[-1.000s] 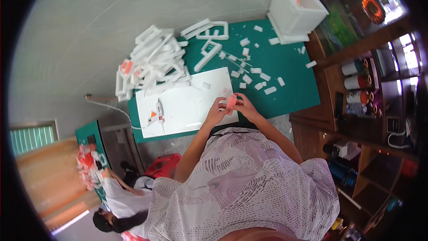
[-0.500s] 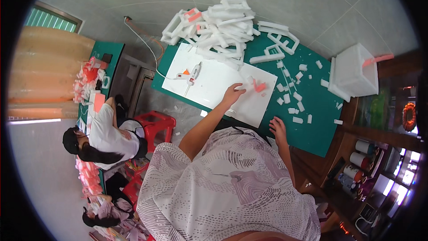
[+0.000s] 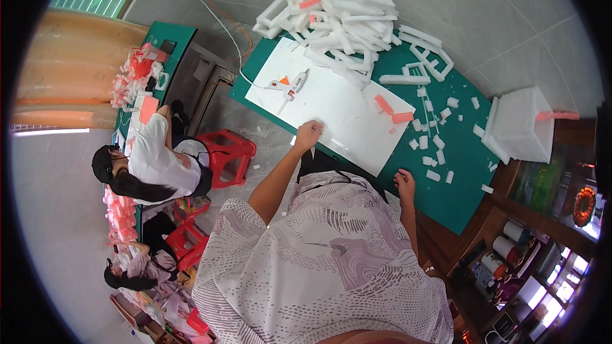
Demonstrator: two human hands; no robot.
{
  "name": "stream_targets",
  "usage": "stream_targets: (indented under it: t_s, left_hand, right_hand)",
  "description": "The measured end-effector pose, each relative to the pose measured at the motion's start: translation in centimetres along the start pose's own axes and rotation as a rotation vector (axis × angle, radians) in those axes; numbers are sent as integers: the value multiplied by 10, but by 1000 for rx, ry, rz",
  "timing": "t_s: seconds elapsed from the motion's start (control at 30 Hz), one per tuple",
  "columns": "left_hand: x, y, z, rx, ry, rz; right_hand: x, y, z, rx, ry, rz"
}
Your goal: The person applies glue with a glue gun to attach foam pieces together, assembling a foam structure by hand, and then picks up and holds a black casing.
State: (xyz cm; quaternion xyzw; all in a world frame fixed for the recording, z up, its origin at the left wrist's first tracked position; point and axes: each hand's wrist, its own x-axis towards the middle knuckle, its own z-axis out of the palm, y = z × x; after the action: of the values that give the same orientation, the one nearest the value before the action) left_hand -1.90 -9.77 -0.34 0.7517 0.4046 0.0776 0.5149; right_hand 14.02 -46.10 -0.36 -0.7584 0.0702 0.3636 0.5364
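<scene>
my left hand [image 3: 308,134] fisted on white sheet [image 3: 338,105] at desk [image 3: 456,181] near edge | right hand [image 3: 405,186] loosely curled, empty | glue gun [image 3: 288,85] (far side), foam pile [image 3: 341,22] beyond

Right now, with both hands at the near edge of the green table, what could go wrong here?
The glue gun lies on the white sheet with its cord trailing off the table's far edge; a snag might drag it off. The left hand rests on the sheet's near edge, so leaning there could shift the sheet and the orange pieces on it. The heaped foam strips sit close to the table's far edge and may slide off.
</scene>
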Motion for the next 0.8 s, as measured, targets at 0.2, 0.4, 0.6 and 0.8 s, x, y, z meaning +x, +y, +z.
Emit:
stream_targets:
  t_s: [0.2,0.4,0.6,0.8]
  left_hand:
    - [8,-6,-46,144,233,151]
    - [43,-3,-85,417,208,275]
    - [114,-47,-142,704,89,416]
    - [100,-1,-136,581,97,527]
  right_hand:
    - [7,-4,6,-53,-4,-7]
    - [-1,-8,23,-20,110,-11]
    - [1,24,63,-172,154,-176]
    - [-20,1,111,-480,484,-402]
